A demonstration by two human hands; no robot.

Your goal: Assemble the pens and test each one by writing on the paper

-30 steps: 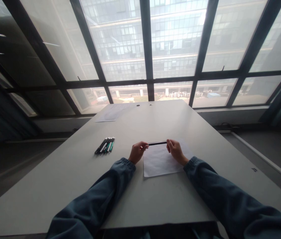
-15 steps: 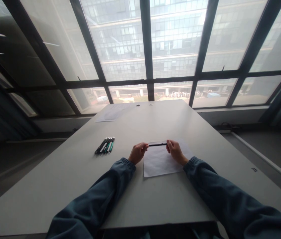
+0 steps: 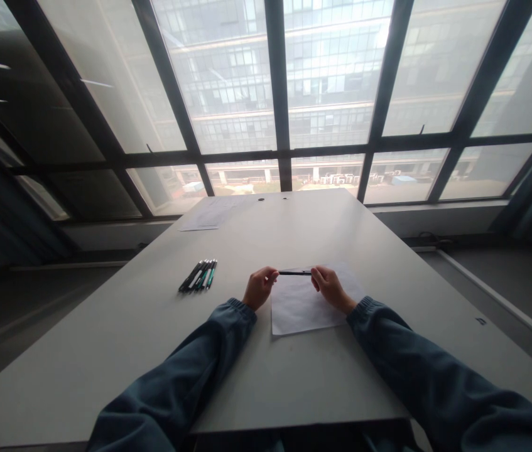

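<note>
A dark pen [image 3: 294,273] is stretched level between my two hands, above the far part of a white sheet of paper [image 3: 306,307]. My left hand [image 3: 260,287] pinches its left end. At the other end, my right hand [image 3: 330,287] is closed on the pen near what looks like its clip. Fingers cover both tips. The right wrist lies over the paper's right side, while the left hand is just past the sheet's left edge. To the left, several black, white and green pens [image 3: 198,276] lie side by side in a bunch.
The white table [image 3: 129,351] reaches forward to large windows [image 3: 326,75]. More papers [image 3: 206,216] lie at its far left. A small dark round piece [image 3: 260,199] is near the far edge, and a small dark mark [image 3: 481,321] sits on the right side.
Both hands have shifted very slightly left together with the pen. The paper and the bunch of pens stay where they were.
</note>
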